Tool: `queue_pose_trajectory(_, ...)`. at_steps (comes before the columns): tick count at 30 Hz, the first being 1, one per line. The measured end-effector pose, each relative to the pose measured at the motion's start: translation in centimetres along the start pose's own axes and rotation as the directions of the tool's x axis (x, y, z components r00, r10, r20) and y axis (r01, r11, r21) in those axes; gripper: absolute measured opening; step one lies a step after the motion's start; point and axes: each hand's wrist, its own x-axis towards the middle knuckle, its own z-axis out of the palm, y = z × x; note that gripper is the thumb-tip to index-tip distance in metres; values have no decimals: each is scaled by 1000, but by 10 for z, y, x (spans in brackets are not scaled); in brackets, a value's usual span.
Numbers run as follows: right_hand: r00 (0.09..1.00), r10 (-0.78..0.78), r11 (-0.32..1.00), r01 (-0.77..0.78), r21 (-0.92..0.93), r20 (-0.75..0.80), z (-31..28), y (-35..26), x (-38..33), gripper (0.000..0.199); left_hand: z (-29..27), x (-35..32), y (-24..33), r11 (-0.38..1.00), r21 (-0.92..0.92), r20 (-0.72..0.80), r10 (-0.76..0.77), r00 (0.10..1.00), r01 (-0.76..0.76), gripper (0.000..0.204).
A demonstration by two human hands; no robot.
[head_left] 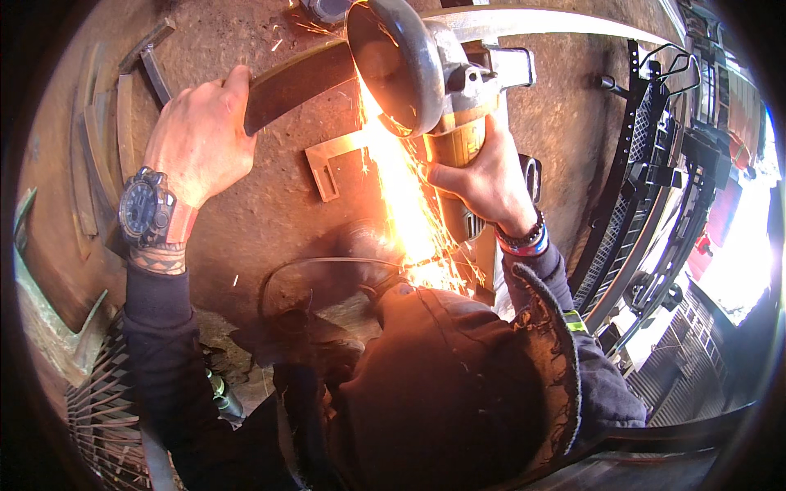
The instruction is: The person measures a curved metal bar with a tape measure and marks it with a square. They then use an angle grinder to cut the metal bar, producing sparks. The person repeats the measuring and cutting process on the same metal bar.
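My right hand (491, 180) is wrapped around the yellow body of an angle grinder (456, 146). The grinder's round guard and disc face left, against a dark flat metal bar (299, 86). A bright stream of sparks (401, 196) pours from the contact down toward my torso. At the bar's near left end, my left hand (203, 135) grips it, with some fingers hidden behind it. A watch (143, 206) sits on my left wrist. The exact contact point is partly covered by the guard and glare.
A slotted L-shaped metal piece (326, 176) lies on the brown work surface below the bar. Several metal strips (98, 155) lie at the left. A thin cable (327, 261) curves near my body. Black metal frames with mesh (634, 164) stand at the right.
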Motion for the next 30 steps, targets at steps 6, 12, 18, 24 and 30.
queue_pose_trajectory(6, 998, 65, 997, -66, 39, 27, 0, 6, -14, 62, 0, 1, 0, 1000, 6, 20, -1, 1000, 1, 33)
queue_pose_trajectory(12, 998, 51, 992, -53, 113, 27, 2, 1, -15, 62, -1, 0, -2, 1000, 5, 34, -13, 999, 12, 36)
queue_pose_trajectory(18, 999, 43, 998, -44, 43, 24, 1, 1, -3, 63, 0, -2, 1, 999, 30, -46, 29, 999, -27, 39)
queue_pose_trajectory(24, 1000, 4, 998, -4, 56, -4, 2, -2, 5, 66, 0, -1, -1, 998, 48, -22, 34, 999, -33, 38)
queue_pose_trajectory(30, 999, 5, 999, -3, 50, -35, 4, 1, 1, 67, 2, -2, -2, 997, 43, -76, 62, 995, -59, 37)
